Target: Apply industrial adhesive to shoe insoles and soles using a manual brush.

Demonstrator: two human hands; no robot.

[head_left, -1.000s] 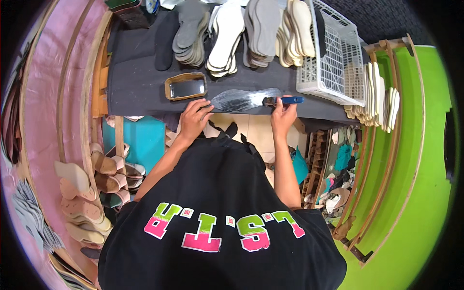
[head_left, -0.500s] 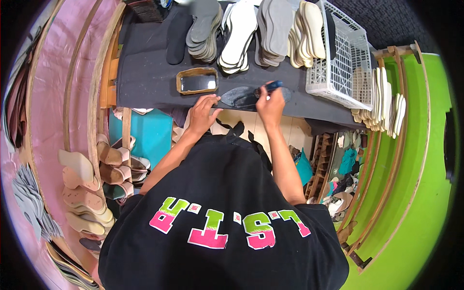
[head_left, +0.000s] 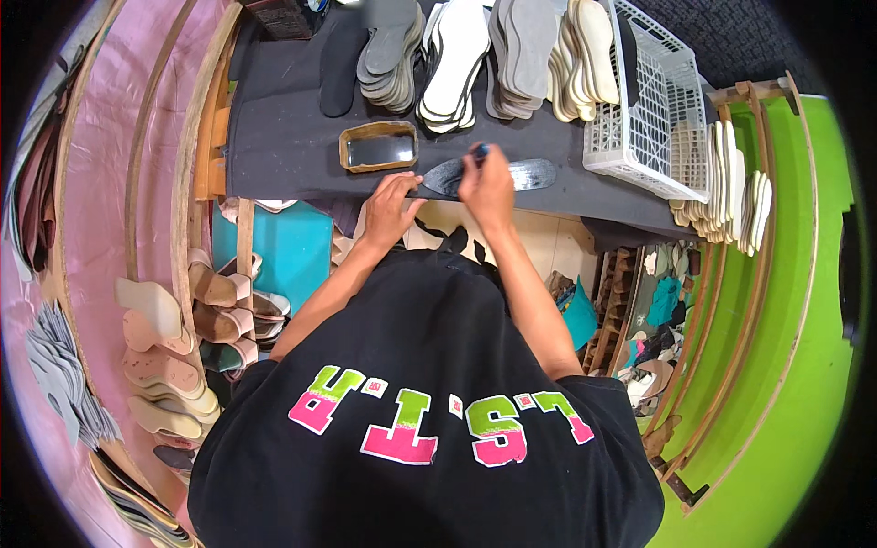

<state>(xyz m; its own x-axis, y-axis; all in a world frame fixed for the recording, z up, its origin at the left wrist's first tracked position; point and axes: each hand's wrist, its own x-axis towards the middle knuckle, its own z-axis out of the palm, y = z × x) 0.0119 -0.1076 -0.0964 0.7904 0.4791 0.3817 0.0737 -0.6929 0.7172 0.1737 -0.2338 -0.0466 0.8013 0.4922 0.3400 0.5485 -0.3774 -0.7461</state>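
Note:
A black insole (head_left: 534, 173) lies flat along the front edge of the dark-covered table, its right part glossy and wet-looking. My right hand (head_left: 491, 194) is closed round a brush (head_left: 480, 152) with a dark blue handle, over the middle of the insole. That hand hides the brush's working end. At the insole's left tip rest the fingertips of my left hand (head_left: 391, 210), its fingers stretched and the thumb apart. Just behind my left hand stands a shallow brown-rimmed tray (head_left: 384, 168) with a dark, shiny surface inside.
Behind the insole lie stacks of grey insoles (head_left: 391, 68), white insoles (head_left: 453, 64) and cream insoles (head_left: 594, 55). A white plastic crate (head_left: 644, 173) stands at the right. Wooden racks flank me, with slippers (head_left: 215, 288) on the left one.
My right hand has moved left along the insole with the brush, uncovering more of its glossy right part. My left hand stays at the insole's left tip.

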